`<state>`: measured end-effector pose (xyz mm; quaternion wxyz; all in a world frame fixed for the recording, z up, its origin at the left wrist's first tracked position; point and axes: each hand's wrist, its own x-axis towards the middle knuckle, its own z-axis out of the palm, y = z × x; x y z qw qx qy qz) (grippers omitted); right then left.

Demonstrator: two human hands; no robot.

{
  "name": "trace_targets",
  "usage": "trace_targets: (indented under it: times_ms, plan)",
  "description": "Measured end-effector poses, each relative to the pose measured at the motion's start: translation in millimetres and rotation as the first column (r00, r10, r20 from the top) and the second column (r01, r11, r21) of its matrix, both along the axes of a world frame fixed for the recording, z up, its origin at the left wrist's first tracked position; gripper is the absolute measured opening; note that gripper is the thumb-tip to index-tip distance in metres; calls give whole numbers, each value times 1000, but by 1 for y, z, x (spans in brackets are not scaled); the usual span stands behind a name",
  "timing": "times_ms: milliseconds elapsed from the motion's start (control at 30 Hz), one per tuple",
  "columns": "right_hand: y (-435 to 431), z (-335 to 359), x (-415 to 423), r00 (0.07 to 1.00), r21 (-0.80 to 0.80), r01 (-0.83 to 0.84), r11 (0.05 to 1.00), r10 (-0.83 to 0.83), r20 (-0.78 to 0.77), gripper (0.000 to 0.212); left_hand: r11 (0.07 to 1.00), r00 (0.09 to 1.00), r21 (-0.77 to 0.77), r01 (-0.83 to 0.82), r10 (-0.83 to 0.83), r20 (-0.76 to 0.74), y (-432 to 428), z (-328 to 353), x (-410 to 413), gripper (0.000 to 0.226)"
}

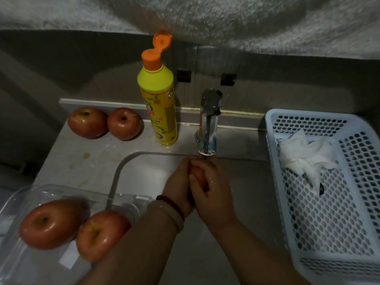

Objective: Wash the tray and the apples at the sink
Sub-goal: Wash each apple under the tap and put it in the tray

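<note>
A dim kitchen sink seen from above, described from the left edge across to the right. At about 8 o'clock a clear plastic tray [24, 194] sits at the counter's near-left corner, holding two red apples: one [50, 223] lies on its left, and a second [101, 234] lies just beside it to the right, partly hidden by the person's left forearm. At about 10 o'clock two more red apples rest on the counter against the back ledge, the left one [87, 122] touching the right one [124, 123]. Just right of them, near 12 o'clock, a yellow dish soap bottle [158, 108] stands upright with its orange flip cap open. In the centre lies the white sink [141, 171], and at its back edge stands a chrome tap [208, 124]. Directly under the spout both hands meet: the left hand [177, 182] and right hand [209, 188] are pressed together, fingers curled round a fifth red apple [198, 174], only a sliver of which shows between them. A dark red beaded bracelet [170, 204] circles the left wrist. At 3 o'clock a white perforated basket [329, 223] sits on the counter with a crumpled white cloth [304, 155] inside its far end.
</note>
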<state>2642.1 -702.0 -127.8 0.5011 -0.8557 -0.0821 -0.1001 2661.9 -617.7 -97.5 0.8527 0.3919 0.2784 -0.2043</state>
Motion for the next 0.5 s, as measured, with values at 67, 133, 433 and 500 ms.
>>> trace_targets:
  times_ms: [67,133,433,500]
  plan:
    - [2,-2,-4,995,65,-9,998,15,-99,38,998,1000,58,10,-12,23,5,-5,1,33]
    - [9,16,-4,927,375,180,910,-29,-374,23,901,976,431,-51,-47,214,4,-10,-2,16]
    - [-1,18,14,904,385,263,884,-87,-418,12,911,968,406,-66,-41,248,-9,-4,-1,22]
    - [-5,8,9,994,164,57,985,-40,-104,13,997,997,57,58,-61,53,-7,3,2,28]
